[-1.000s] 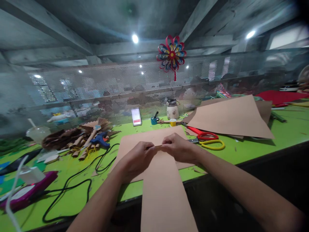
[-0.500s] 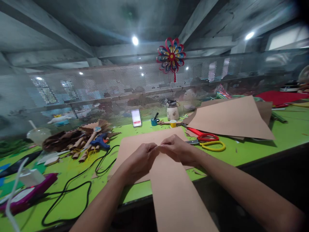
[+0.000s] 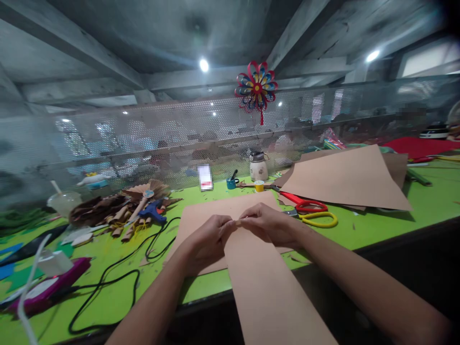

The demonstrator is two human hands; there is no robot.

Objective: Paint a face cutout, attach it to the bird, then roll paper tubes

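Note:
A long strip of brown kraft paper runs from my fingers down past the table's front edge toward me. My left hand pinches the left corner of its far end. At the right corner, my right hand pinches the same end, thumbs and fingertips close together along a narrow folded or rolled edge. Under both hands lie flat sheets of brown paper on the green table. Just right of my right hand rest scissors with red and yellow handles, their blades partly hidden.
Large brown sheets lie at the right. Behind stand a lidded bottle, a yellow spool and a blue cup. At left are a blue glue gun, a black cable and a purple power strip.
The paper's far edge between my fingertips now shows a small fold or roll. Both hands stay in nearly the same place, while the whole view has shifted slightly.

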